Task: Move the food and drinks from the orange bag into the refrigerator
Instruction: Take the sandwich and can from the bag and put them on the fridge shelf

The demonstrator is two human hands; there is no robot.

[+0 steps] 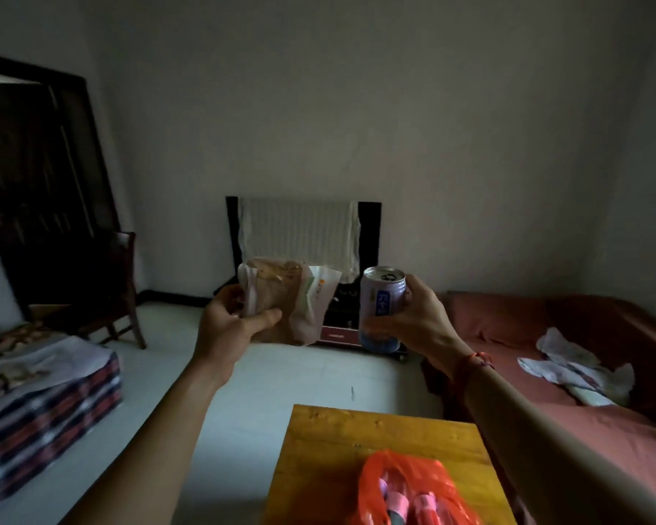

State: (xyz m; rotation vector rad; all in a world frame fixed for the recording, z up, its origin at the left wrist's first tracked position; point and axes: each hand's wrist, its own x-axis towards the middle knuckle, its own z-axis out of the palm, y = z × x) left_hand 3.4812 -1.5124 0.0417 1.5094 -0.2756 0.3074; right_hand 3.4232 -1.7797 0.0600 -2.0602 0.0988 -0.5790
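My left hand [231, 323] grips a clear packet of bread or pastry [288, 297], held up at chest height. My right hand [417, 316] is wrapped around a pale purple drink can [380, 308] with a blue label, upright, beside the packet. Below, the orange plastic bag [409, 486] lies open on a yellow wooden table [338, 441], with pink-capped bottles or cans showing inside it. No refrigerator is in sight.
A cloth-covered TV on a low dark stand [303, 236] stands against the far wall. A sofa with a reddish cover [546, 327] and crumpled cloths fills the right. On the left are a checked folded mattress [42, 403], a wooden chair [118, 289] and a dark door.
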